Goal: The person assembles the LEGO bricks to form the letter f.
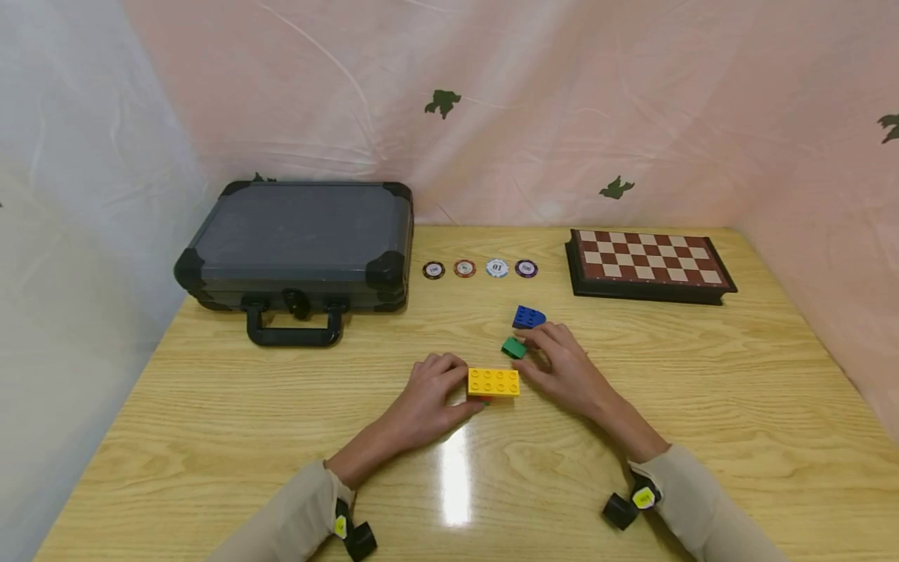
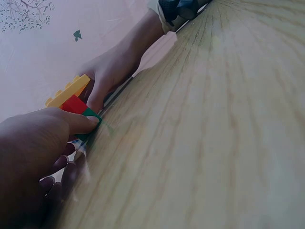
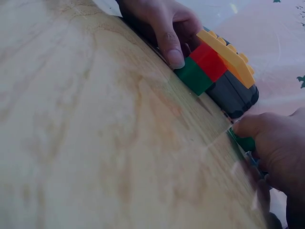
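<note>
My left hand [image 1: 430, 400] grips a small stack of toy building bricks low on the table. The stack has a green brick [image 3: 194, 78] at the bottom, a red brick [image 3: 208, 62] above it and a longer yellow brick [image 1: 494, 382] on top, its studs facing up and one end overhanging. The left thumb lies along the green bottom brick. Just to the right, my right hand [image 1: 567, 371] pinches a loose green brick [image 1: 513, 348] between thumb and fingertips. A blue brick [image 1: 528, 317] with a rounded end lies right behind it, close to the right fingers.
A dark grey case [image 1: 302, 234] with a black handle [image 1: 293, 336] stands at the back left. Several poker chips [image 1: 497, 268] form a row at the back middle. At the back right lies a folded chessboard [image 1: 649, 261]. A pale cloth [image 1: 506, 140] hangs behind the wooden table [image 1: 211, 445].
</note>
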### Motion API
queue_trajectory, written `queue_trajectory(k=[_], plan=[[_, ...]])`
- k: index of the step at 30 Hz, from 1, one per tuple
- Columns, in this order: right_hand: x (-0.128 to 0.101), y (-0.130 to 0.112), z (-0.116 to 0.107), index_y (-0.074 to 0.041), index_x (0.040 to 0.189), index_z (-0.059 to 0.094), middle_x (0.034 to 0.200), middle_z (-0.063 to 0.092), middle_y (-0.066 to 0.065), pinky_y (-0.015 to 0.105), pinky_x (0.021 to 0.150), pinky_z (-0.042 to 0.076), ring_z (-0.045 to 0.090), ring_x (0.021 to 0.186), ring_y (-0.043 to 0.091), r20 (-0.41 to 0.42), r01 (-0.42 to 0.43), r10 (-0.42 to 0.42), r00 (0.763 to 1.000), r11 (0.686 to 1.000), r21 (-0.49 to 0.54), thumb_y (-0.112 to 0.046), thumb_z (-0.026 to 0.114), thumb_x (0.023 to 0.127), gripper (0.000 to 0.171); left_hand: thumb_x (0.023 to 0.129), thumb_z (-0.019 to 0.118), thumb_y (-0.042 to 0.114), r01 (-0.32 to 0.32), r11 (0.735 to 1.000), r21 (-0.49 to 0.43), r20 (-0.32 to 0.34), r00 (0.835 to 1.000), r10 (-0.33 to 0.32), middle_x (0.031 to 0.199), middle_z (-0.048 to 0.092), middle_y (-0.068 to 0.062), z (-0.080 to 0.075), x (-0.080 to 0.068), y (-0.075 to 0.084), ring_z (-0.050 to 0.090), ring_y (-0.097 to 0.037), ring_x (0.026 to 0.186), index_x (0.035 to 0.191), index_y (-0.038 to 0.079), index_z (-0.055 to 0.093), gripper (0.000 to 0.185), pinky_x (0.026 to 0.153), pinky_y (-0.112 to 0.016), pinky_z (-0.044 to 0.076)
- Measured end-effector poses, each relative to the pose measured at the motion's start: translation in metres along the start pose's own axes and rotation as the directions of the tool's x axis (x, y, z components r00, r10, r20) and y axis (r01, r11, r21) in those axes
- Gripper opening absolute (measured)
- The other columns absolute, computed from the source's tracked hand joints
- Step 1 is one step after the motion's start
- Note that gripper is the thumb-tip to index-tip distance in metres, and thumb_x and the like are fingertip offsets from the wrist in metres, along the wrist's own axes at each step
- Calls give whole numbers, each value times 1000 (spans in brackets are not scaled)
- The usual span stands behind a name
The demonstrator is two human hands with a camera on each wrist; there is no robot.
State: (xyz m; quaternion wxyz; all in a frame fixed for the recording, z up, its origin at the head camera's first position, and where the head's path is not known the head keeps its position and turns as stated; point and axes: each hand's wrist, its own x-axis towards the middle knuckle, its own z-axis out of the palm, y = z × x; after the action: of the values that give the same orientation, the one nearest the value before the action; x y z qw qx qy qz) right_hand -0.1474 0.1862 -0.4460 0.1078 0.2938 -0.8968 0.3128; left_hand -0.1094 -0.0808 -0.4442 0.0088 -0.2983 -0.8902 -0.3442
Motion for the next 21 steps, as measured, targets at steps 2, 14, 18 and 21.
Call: queue_trajectory(k=[2, 14, 18, 21], plan=[[1, 0, 0, -4, 135, 66, 115, 61, 6, 40, 80, 45, 49, 99, 20, 19, -6, 6, 1000, 1000, -1, -16, 81, 92, 47, 92, 81, 31, 2, 1000, 0, 2, 1000, -2, 116, 61, -2, 0, 0, 0, 50, -21, 103, 106, 12, 71, 26, 88, -43, 38], [1, 1, 1, -5, 128, 70, 105, 57, 2, 37, 76, 40, 45, 95, 19, 40, 11, -11, 999, 1000, 4, -11, 80, 91, 39, 92, 81, 31, 5, 1000, -7, 4, 1000, -5, 116, 61, -3, -1, 0, 1, 50, -21, 103, 107, 11, 71, 26, 88, -44, 38], [2, -1, 0, -5, 124, 69, 107, 59, 3, 38, 79, 43, 47, 97, 20, 60, -40, 39, 997, 999, 26, -11, 80, 91, 36, 93, 81, 31, 10, 1000, -6, 10, 1000, -10, 116, 61, -2, -1, 0, 1, 50, -21, 103, 107, 12, 70, 26, 88, -44, 38], [3, -3, -2, -5, 122, 68, 114, 62, 5, 43, 86, 47, 51, 102, 22, 78, -91, 86, 993, 994, 64, -12, 80, 90, 35, 93, 80, 31, 11, 1000, -7, 11, 1000, -11, 116, 61, -2, -1, 0, 1, 50, -21, 103, 107, 12, 70, 26, 89, -44, 38]])
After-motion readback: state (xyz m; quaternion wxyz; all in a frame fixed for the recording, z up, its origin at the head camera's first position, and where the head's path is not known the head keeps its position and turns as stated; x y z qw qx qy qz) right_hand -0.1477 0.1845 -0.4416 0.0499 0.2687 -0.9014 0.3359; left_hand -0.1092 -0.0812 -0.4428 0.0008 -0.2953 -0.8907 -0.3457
